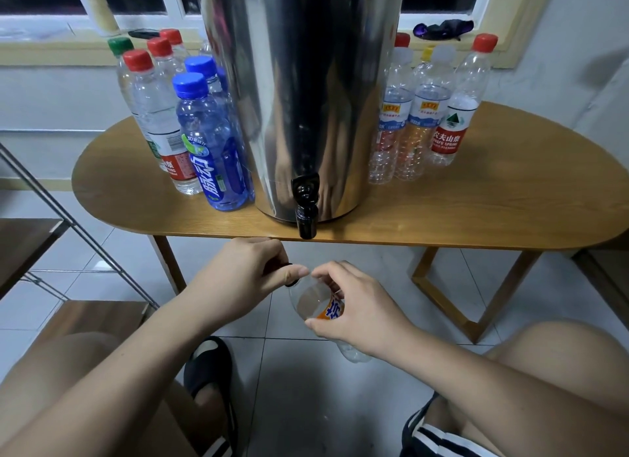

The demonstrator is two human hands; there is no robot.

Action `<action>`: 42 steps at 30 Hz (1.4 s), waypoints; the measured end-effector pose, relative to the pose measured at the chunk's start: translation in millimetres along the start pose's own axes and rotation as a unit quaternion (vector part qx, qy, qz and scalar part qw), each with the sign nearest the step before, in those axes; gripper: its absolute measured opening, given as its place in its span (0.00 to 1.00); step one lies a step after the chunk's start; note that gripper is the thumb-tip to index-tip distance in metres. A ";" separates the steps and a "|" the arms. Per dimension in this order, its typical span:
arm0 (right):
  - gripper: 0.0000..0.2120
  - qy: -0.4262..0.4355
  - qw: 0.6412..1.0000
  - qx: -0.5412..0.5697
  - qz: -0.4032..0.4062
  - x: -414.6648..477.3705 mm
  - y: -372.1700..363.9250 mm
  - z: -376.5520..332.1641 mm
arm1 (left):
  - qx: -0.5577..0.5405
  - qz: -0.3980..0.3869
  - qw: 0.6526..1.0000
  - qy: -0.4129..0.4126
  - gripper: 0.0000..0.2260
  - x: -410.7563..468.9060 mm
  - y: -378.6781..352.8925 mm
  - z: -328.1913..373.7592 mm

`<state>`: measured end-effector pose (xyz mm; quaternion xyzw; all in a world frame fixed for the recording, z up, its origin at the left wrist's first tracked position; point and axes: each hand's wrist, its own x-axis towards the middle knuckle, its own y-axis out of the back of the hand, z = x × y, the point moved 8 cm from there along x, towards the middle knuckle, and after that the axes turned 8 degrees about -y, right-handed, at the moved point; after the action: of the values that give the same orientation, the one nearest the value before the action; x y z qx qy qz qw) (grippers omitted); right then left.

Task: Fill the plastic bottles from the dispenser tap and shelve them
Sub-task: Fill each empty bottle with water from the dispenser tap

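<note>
A tall steel dispenser [299, 92] stands on the wooden table [476, 204], its black tap [305, 206] hanging over the front edge. Below the tap and in front of the table, my right hand [354, 306] grips a clear bottle with an orange label [315, 303]. My left hand [252, 272] pinches the dark cap [292, 279] at that bottle's neck. Capped bottles with water stand left of the dispenser, among them a blue one [214, 143]. Bottles that look empty stand on its right, one with a red label [456, 116].
A metal-framed shelf with wooden boards [41, 249] stands at the left. The floor is tiled. My knees and a black slipper [211, 368] are below. The window sill behind holds a dark cloth [442, 27].
</note>
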<state>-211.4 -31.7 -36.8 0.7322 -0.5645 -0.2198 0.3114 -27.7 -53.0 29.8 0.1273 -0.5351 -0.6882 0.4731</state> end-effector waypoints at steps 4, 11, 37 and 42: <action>0.30 -0.001 1.000 0.002 0.005 2.9 -1.3 0.2 | 0.039 -0.016 0.999 0.029 0.31 0.5 1.0 -6.5; 0.30 -0.006 1.000 0.013 0.016 5.2 5.3 1.3 | -0.152 -0.041 0.987 -0.001 0.19 -2.7 5.1 1.3; 0.31 -0.049 0.997 0.057 0.035 6.9 9.3 4.1 | 0.076 0.139 0.977 0.141 0.14 2.9 41.4 -72.0; 0.29 -0.055 0.995 0.073 0.048 6.9 14.3 3.3 | 0.037 0.178 0.976 0.122 0.13 -2.1 53.9 -53.8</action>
<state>-221.7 -41.5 -28.9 0.7118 -0.6299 -0.2023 0.2356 37.9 -83.4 54.1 0.1306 -0.5128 -0.5519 0.6445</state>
